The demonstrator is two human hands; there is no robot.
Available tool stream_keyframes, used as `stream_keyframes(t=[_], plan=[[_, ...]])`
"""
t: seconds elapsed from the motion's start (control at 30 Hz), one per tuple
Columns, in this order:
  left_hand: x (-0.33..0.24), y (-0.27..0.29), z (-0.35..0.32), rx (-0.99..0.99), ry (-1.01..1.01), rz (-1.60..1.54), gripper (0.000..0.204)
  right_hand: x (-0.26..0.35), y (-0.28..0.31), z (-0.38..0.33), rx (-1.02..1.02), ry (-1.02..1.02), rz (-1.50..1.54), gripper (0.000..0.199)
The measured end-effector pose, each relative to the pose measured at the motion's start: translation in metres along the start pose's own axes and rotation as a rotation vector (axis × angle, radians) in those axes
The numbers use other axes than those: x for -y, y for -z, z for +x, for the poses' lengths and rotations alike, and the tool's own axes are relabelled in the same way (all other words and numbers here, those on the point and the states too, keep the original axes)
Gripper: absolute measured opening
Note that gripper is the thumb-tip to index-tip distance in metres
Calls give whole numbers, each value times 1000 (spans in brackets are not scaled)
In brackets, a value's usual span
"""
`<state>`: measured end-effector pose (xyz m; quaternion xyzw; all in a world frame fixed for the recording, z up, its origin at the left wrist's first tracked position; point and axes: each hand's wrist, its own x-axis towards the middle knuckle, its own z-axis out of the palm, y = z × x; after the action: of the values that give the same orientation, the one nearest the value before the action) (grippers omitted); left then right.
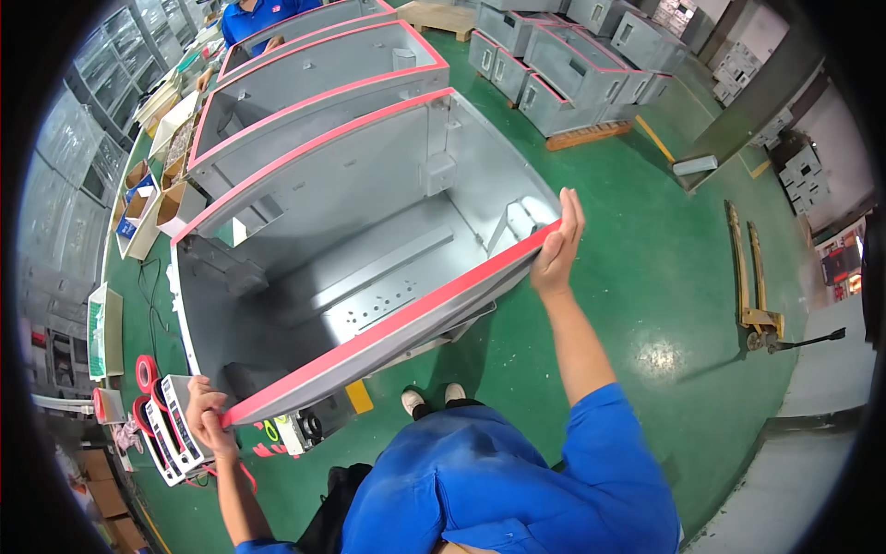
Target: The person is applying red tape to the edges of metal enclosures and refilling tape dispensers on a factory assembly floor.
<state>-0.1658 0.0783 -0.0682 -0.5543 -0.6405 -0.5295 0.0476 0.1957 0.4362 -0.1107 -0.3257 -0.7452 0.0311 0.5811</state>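
A large open grey metal cabinet (388, 212) stands in front of me, its rims edged with red tape. My right hand (558, 242) lies flat against the right end of the red tape strip (397, 325) on the near rim. At the strip's left end my left hand (209, 415) pinches the tape near the cabinet's lower left corner. Blue sleeves cover my upper arms, and my white shoes (430, 399) show below the cabinet on the green floor.
More grey cabinets (318, 88) with red edges stand behind, and others (572, 65) sit on pallets at the back. Red tape rolls (145, 371) and white devices (175, 429) lie at left. A yellow pallet jack (752, 277) is parked at right. A person in blue (258, 17) works at top.
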Motion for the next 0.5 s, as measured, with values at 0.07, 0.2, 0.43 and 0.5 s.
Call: stream_keyframes(t=[0.07,0.2,0.43,0.5], plan=[[-16,-13,-12,-26,6,35,40,-21,-2,9,34,-18,13,48],[-71,-62,-27,-50,19,125,39,-68,5,33,83,-47,-13,42],[-110,-83,-42,81,-89,-49,43,-3,13,-1,128,59,-245,35],[-98,-65,-61,5,-105,-253,46,82,13,-33,183,134,-199,38]])
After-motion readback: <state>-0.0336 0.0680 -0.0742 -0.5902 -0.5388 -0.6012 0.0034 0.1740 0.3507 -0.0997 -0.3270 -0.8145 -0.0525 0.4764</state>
